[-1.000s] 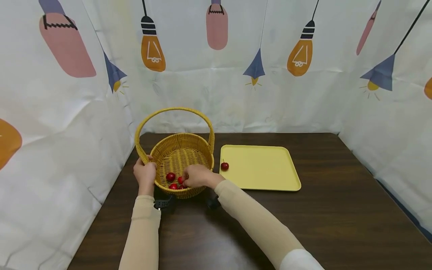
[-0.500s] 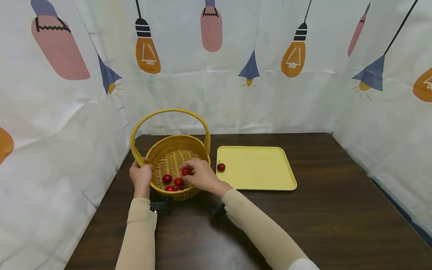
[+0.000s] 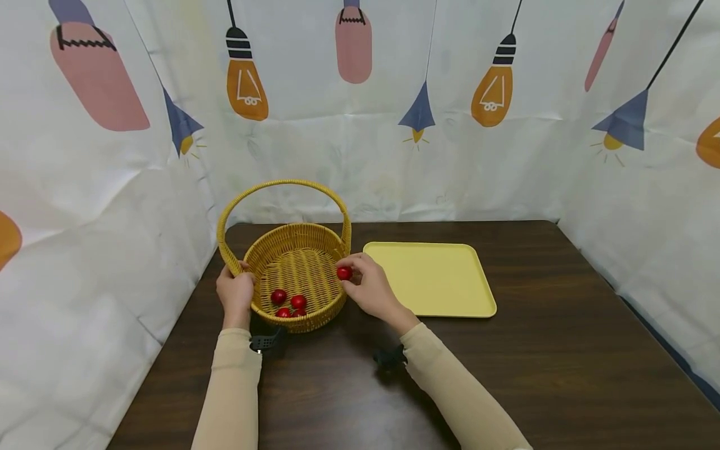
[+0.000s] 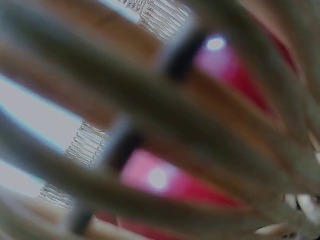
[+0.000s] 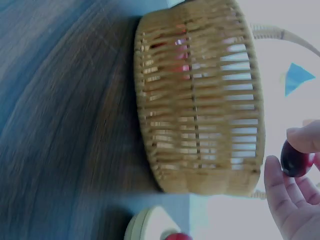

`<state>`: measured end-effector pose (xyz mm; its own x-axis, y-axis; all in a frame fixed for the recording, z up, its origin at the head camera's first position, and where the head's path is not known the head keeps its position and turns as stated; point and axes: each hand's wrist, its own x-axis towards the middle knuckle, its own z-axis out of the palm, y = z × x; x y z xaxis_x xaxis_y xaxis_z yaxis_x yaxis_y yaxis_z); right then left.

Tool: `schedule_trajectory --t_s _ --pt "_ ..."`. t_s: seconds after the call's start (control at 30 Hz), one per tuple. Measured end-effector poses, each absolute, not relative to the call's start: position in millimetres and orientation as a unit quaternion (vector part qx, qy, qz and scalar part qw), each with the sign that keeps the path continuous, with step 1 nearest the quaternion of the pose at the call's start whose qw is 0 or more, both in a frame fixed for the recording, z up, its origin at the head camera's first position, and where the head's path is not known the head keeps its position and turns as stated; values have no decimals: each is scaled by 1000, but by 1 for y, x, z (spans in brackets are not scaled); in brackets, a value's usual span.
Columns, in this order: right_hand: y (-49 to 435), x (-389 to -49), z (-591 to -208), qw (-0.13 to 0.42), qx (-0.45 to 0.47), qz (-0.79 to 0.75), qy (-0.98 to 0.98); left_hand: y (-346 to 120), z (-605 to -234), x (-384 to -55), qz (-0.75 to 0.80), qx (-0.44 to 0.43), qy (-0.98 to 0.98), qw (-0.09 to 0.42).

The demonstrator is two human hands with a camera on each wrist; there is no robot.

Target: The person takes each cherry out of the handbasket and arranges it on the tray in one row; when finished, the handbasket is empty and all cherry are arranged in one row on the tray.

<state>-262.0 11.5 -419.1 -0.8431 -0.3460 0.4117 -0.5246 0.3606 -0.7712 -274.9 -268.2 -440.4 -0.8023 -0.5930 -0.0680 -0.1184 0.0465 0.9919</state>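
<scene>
A yellow wicker basket (image 3: 306, 253) with a tall handle stands on the left half of the table. Several red cherries (image 3: 298, 302) lie at its near side. My left hand (image 3: 235, 294) grips the basket at the left foot of its handle. Between thumb and fingers, my right hand (image 3: 371, 287) pinches a cherry (image 3: 344, 273) over the basket's right rim; the right wrist view shows that dark red cherry (image 5: 295, 160) up close. Through the basket's weave, the left wrist view gives blurred cherries (image 4: 170, 180).
A yellow tray (image 3: 435, 281) lies right of the basket, its left edge partly behind my right hand. One cherry (image 5: 178, 236) shows at the tray in the right wrist view. The dark wooden table (image 3: 534, 362) backs onto a patterned white curtain (image 3: 382, 169).
My right hand has lifted a cherry out of the basket's near side and carried it right to the rim. My left hand keeps its hold on the basket.
</scene>
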Motion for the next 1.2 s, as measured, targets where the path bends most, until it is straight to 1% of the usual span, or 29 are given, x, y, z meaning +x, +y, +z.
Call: schedule_trajectory --t_s 0.23,0.43,0.53,0.83,1.03,1.2 --pt "29 -266 -432 99 230 513 -821 -268 -442 -276 -642 256 -699 180" --pt "43 -274 -442 127 214 503 -828 -269 -443 -276 -642 255 -700 180" --pt "50 -280 -446 132 201 500 -832 -269 -443 -276 -640 259 -700 184" --pt "71 -294 -461 126 137 507 -841 -268 -444 -278 -640 251 -701 190" --pt "79 -297 -470 101 96 486 -863 -270 -446 -278 -639 253 -700 192" --pt "81 -298 -473 86 84 472 -873 -270 -446 -278 -639 255 -701 188"
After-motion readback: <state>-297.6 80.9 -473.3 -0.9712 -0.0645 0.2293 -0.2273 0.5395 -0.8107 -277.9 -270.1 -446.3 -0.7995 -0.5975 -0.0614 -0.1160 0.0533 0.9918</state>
